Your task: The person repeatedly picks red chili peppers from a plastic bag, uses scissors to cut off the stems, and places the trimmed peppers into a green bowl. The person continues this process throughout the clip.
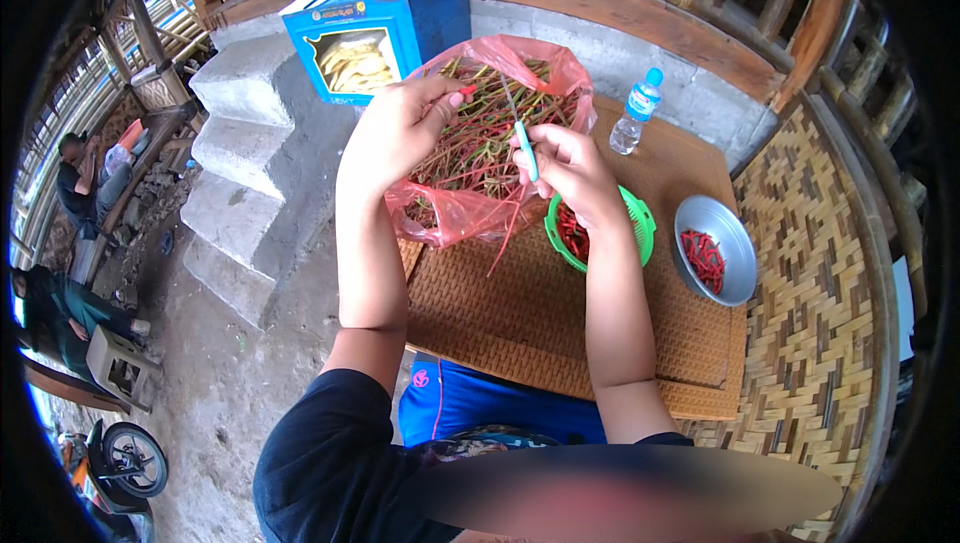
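My left hand (412, 119) pinches a small red piece, likely of chili pepper (469, 90), between thumb and forefinger. In my right hand (562, 168) is a small knife with a light-teal handle (526, 151), its thin blade angled up and away from me. Below both hands, a translucent red plastic bag (450, 217) gapes around a heap of thin green and reddish stems (480, 142). My right forearm partly covers a green plastic basket (643, 217) with red chilies (571, 234) inside. Farther right, a metal bowl (739, 247) holds more red chilies (703, 259).
These stand on a brown woven-pattern table (495, 310), with a water bottle (637, 112) at the back. Beyond is a blue box (435, 14) with a window. Concrete steps (236, 153) rise at left; a woven bamboo wall (810, 303) borders the right. Two people sit far left.
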